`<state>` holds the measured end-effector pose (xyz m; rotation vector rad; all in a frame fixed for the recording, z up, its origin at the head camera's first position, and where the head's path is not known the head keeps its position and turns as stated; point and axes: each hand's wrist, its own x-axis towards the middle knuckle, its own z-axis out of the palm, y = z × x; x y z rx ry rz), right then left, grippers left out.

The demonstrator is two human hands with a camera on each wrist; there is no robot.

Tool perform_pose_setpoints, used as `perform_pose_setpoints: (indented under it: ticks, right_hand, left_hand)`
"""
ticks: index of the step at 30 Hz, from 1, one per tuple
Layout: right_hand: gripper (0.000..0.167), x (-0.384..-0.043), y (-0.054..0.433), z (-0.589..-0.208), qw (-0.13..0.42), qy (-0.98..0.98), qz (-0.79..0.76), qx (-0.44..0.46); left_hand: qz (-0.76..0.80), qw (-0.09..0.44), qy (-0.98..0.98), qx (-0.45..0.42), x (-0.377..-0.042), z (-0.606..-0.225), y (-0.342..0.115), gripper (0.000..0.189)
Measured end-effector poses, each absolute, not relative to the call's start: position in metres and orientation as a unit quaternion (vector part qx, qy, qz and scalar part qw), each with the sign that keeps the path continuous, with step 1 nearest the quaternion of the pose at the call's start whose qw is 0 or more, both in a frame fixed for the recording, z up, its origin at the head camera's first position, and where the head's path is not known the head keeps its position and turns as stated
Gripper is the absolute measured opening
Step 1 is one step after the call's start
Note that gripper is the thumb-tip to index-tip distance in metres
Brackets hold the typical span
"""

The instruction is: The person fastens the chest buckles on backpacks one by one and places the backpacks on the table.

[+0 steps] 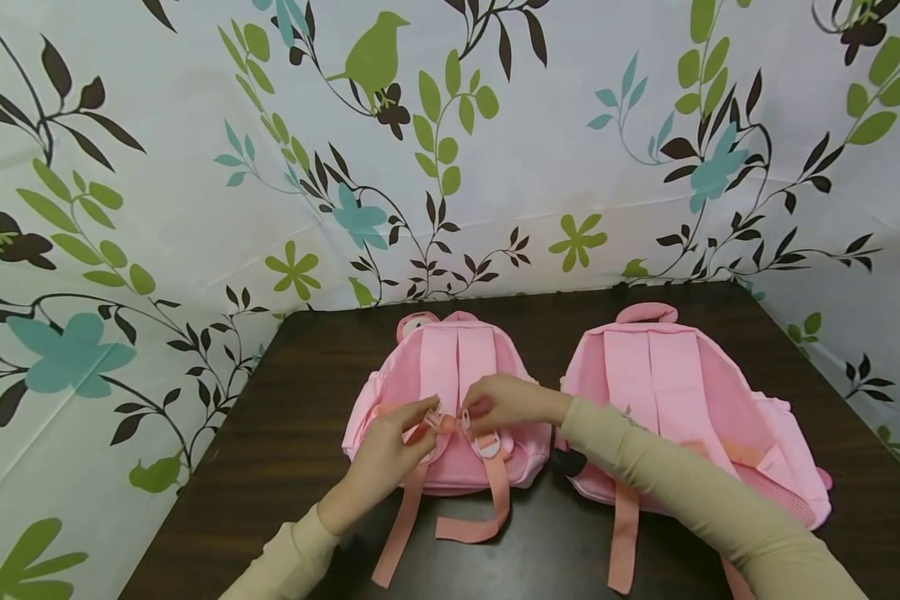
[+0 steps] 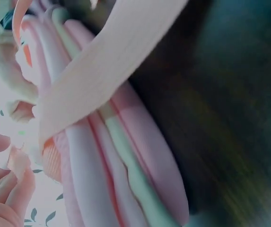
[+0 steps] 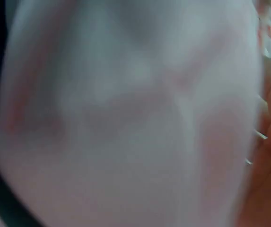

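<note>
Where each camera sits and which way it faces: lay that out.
Head: worn on the head, facing forward and down at the left backpack and right backpack; left hand, right hand and sleeves show.
Left wrist: worn there, looking along the left backpack's side; the left hand shows lower left, part of the right hand above.
Right wrist: worn there, facing a blurred pink surface; part of the right hand shows at the right edge.
Shared: head and left wrist both show the left backpack and both hands.

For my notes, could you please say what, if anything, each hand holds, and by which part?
The left grip pinches a pale buckle piece by opposite sides; the right grip holds a second piece, exact spot unclear.
</note>
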<state>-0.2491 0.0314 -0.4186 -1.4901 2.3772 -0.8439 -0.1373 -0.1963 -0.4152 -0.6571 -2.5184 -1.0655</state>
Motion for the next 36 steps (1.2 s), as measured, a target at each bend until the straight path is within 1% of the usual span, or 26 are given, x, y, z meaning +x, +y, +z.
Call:
perform_pose_setpoints:
  ticks: [3,5,12,16,18,23,30,36]
  right_hand:
    - [0.010,-0.249,0.026,-0.424,0.088,0.801,-0.292,-0.515]
    - [0.007,-0.248,0.024,-0.426,0.086,0.803,-0.296,-0.511]
    - [0.012,-0.246,0.026,-0.420,0.107,0.821,-0.321,-0.461]
    - [0.011,-0.243,0.029,-0.414,0.108,0.827,-0.328,-0.443]
    - [0.015,-0.242,0.030,-0.409,0.104,0.830,-0.332,-0.437]
    - [0.023,-0.238,0.037,-0.398,0.083,0.836,-0.346,-0.418]
    - [0.021,-0.232,0.050,-0.377,0.027,0.834,-0.379,-0.401]
    - [0.033,-0.229,0.061,-0.363,-0.008,0.831,-0.404,-0.382]
  left_hand:
    - [-0.396,0.165,-0.878,-0.213,-0.141,-0.414,-0.199,0.037]
    - [-0.406,0.165,-0.875,-0.206,-0.143,-0.413,-0.201,0.035]
    - [-0.455,0.149,-0.856,-0.195,-0.149,-0.410,-0.202,0.031]
    - [-0.478,0.140,-0.845,-0.196,-0.150,-0.407,-0.202,0.032]
    - [-0.489,0.138,-0.839,-0.196,-0.151,-0.405,-0.203,0.033]
    - [-0.497,0.153,-0.830,-0.201,-0.155,-0.400,-0.205,0.033]
    - [-0.489,0.175,-0.829,-0.207,-0.160,-0.385,-0.208,0.036]
    - [-0.528,0.182,-0.805,-0.199,-0.165,-0.370,-0.209,0.035]
